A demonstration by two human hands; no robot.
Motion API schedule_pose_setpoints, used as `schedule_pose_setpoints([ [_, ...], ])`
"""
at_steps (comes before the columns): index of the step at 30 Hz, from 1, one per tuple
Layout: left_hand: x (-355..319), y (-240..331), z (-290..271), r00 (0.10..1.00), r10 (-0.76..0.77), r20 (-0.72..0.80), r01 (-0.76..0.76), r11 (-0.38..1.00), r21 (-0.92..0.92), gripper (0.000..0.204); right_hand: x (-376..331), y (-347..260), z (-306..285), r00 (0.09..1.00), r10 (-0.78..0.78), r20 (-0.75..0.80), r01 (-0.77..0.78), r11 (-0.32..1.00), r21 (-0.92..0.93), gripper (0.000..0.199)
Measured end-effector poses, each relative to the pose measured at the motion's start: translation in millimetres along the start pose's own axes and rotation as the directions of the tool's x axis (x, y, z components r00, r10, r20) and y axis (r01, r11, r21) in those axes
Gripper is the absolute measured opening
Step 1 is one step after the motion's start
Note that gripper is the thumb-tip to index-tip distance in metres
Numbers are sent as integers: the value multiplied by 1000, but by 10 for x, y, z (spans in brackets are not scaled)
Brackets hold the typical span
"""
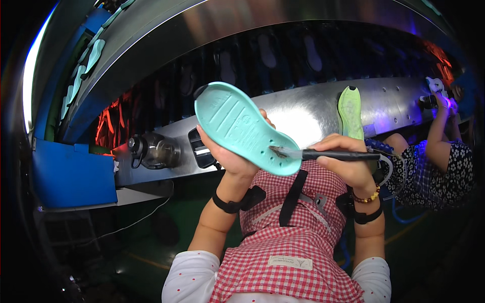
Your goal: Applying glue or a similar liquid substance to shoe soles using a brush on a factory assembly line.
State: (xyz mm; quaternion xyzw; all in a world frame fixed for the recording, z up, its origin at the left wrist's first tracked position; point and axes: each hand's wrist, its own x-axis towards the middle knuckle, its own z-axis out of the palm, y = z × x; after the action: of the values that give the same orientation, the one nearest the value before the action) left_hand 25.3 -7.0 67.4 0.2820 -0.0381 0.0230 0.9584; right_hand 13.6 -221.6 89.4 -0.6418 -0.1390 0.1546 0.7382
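A turquoise shoe sole (236,124) is held up over the front of the metal bench, its ribbed, holed face toward me. My left hand (230,155) grips it from below and behind, fingers showing past its far edge. A black-handled brush (339,155) sits in the closed fingers of my right hand (348,164). Its bristles touch the sole near the small holes at the right end. One dark patch marks the sole's upper left edge. Beyond my right hand, a light green sole (350,112) lies on the bench.
On the metal bench (376,98) stand a dark lidded jug (154,150) and a black tray (201,147). Behind runs a dark rack with several soles, glowing red at both ends. A blue box (76,174) is at left. Another person's hands (440,98) work at far right.
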Motion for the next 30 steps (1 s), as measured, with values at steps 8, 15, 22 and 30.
schedule_pose_setpoints([
  [8, -14, 57, 63, 997, -63, 44, 64, 998, -23, 88, 24, 193, 1, 990, -20, 142, -19, 963, 270, 17],
  [15, -190, -208, 373, 977, -215, -5, 206, 943, -261, 69, 7, 178, 226, 999, -31, -24, 39, 883, 467, 17],
  [22, -53, -64, -80, 914, -386, 126, 378, 922, 78, 56, -23, -218, 100, 954, -188, 235, 233, 956, -180, 21],
  [30, 43, 159, 48, 672, -737, 74, 703, 667, 247, 42, 9, -341, -16, 803, -263, 535, 430, 876, -216, 21],
])
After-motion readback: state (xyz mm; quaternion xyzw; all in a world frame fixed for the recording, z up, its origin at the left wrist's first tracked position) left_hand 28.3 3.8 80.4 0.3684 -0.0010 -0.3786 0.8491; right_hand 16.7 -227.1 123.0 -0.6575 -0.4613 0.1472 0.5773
